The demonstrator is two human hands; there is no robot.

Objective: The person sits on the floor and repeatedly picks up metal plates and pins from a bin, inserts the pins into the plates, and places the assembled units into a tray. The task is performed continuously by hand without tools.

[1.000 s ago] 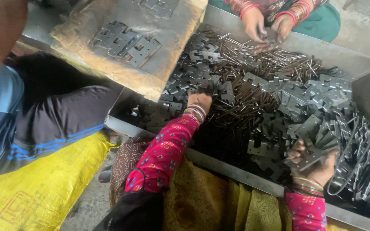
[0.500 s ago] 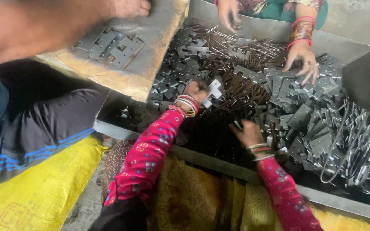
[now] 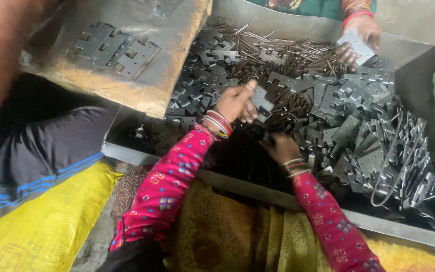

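My left hand is raised over the metal tray and pinches a flat grey hinge leaf between thumb and fingers. Just below it, my right hand reaches down into a dark patch of thin metal pins. Its fingertips are hidden, so I cannot see whether they hold anything. Both wrists carry bangles and pink patterned sleeves. Heaps of grey hinge leaves fill the tray around both hands.
A co-worker's hand at the tray's far side holds a grey plate. A worn board with several joined hinges overhangs the tray's left end. A person in dark clothes sits left, beside a yellow sack.
My right hand has moved left from the hinge pile into the dark pin patch. My left hand has lifted a hinge leaf. The co-worker's hand has picked up a plate.
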